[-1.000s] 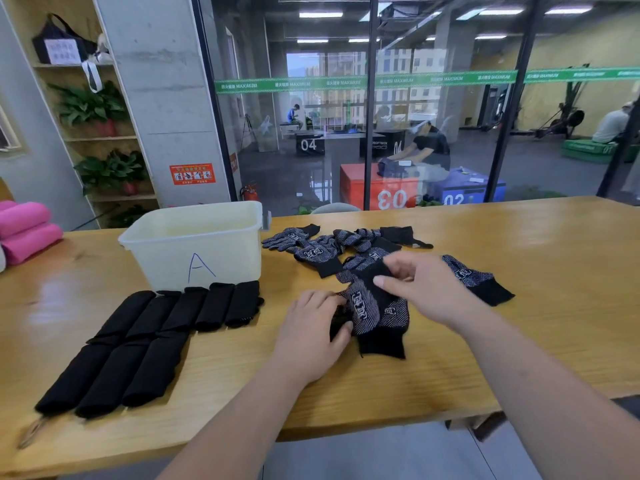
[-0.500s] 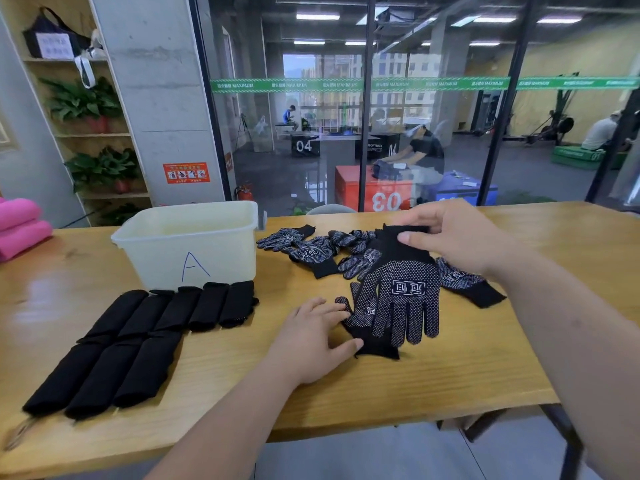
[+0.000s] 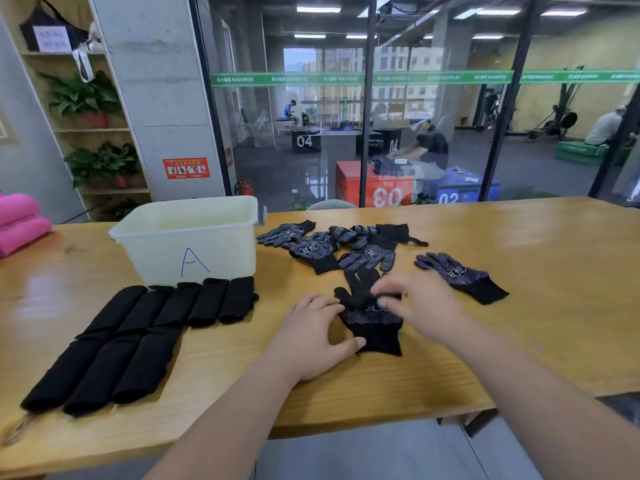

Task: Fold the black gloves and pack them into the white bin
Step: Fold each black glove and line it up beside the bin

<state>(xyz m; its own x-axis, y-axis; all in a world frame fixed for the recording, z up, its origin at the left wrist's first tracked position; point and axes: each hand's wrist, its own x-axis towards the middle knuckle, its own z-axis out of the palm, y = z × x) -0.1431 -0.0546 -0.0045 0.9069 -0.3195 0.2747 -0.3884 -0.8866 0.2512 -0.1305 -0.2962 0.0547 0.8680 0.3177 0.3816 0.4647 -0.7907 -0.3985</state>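
Observation:
A pair of black dotted gloves (image 3: 372,320) lies stacked near the table's front edge, with the fingers pointing away from me. My left hand (image 3: 311,337) rests flat beside the pair, and its thumb presses the cuff. My right hand (image 3: 420,306) is blurred over the middle of the top glove, fingertips and thumb close together on the fabric. The white bin (image 3: 187,237), marked "A", stands at the back left. Several folded black gloves (image 3: 138,330) lie in two rows in front of it. Loose gloves (image 3: 341,245) are piled behind my hands, and a single glove (image 3: 460,275) lies to the right.
The wooden table (image 3: 519,323) has bare surface on the right and along its front edge. Pink rolls (image 3: 20,223) sit at the far left. A glass wall stands behind the table.
My right hand lifted a glove from the pile, turned it over and laid it on the glove by my left hand. My left hand stayed at the cuff.

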